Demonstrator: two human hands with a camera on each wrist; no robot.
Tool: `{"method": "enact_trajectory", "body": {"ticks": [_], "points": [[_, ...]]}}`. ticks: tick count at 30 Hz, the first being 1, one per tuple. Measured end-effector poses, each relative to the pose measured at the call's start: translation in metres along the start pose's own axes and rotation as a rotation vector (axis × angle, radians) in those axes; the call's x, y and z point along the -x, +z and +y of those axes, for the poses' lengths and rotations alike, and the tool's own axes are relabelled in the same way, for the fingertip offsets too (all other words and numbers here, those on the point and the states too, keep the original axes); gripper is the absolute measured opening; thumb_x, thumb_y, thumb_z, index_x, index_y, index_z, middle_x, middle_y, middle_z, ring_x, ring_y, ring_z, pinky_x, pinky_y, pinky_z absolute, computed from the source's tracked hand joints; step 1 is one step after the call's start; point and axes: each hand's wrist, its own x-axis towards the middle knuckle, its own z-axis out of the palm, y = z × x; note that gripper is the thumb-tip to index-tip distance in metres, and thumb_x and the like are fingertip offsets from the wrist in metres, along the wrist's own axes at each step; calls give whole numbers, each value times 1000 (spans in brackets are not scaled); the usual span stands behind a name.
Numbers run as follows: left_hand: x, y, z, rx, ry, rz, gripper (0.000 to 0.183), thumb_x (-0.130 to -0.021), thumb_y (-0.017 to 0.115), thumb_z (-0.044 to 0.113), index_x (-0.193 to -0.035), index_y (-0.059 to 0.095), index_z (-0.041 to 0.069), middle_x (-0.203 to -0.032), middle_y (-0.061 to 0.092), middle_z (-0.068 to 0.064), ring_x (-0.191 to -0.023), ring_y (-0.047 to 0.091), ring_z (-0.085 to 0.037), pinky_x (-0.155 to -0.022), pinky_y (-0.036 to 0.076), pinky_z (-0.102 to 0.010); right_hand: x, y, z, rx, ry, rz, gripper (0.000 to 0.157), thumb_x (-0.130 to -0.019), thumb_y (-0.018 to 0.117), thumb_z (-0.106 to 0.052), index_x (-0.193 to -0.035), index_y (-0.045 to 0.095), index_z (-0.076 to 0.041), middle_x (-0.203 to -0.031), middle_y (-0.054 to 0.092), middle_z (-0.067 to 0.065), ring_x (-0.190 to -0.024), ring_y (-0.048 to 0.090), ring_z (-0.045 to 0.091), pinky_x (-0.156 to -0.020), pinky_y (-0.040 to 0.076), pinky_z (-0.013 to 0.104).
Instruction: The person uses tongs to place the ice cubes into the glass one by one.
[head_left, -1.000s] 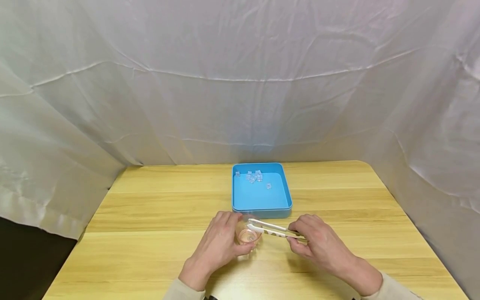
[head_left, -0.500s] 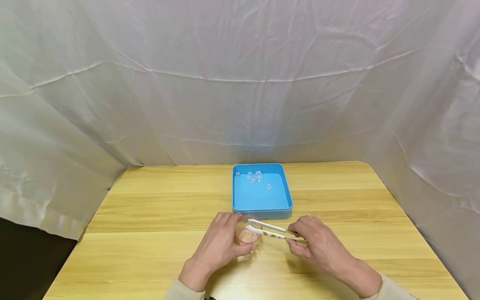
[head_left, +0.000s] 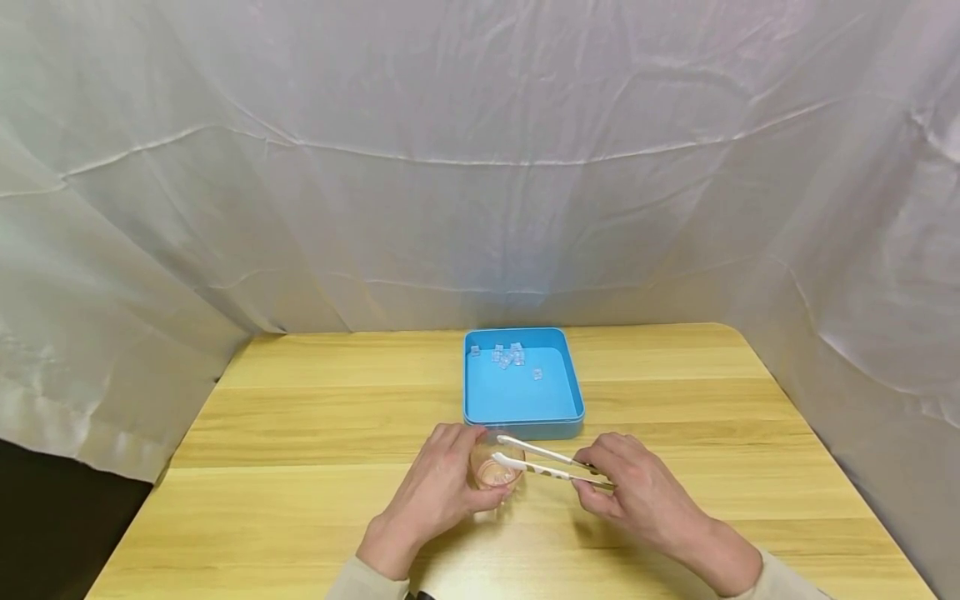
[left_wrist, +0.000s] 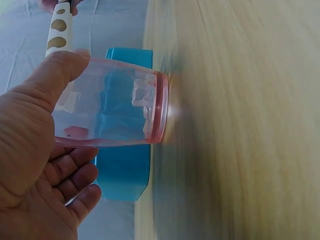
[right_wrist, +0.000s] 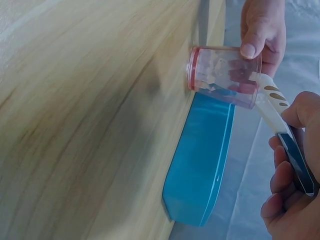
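Observation:
A clear pinkish cup stands upright on the table, just in front of the blue tray. My left hand grips it round the side, thumb near the rim. Through its wall in the left wrist view, clear cubes lie at the bottom. My right hand holds white tongs with brown spots by their handle. The tongs' tips are spread apart at the cup's mouth, with no cube seen between them. In the right wrist view, thumb and fingers wrap the tongs' dark handle.
Behind the cup sits a square blue tray. Several clear cubes lie toward its back, one apart on the right. The wooden table ends at a grey-white curtain at the back and sides.
The tongs' tips have spread apart over the cup, and a cube that was near them now appears to lie in the cup. The left hand and tray have hardly moved.

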Motion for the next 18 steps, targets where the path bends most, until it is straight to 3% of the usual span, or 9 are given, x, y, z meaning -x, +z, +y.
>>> {"method": "enact_trajectory", "body": {"ticks": [13,18], "points": [[-1,0,2,-20,9,9,72,-78,90,52,-132,63,13,-121,68,1,-116,58,-19,-106,50,-40,-4,0,5,1,-11,36,16,-81,78,-18,-96,73,-12,-83,60,-10,-75,48,2,-62,45,17],[-1,0,2,-15,9,7,73,-78,89,51,-134,63,12,-123,68,0,-117,58,-20,-106,50,-40,-10,-4,13,25,40,18,18,-81,79,-17,-97,73,-11,-84,62,-9,-75,50,3,-61,49,21]]}}
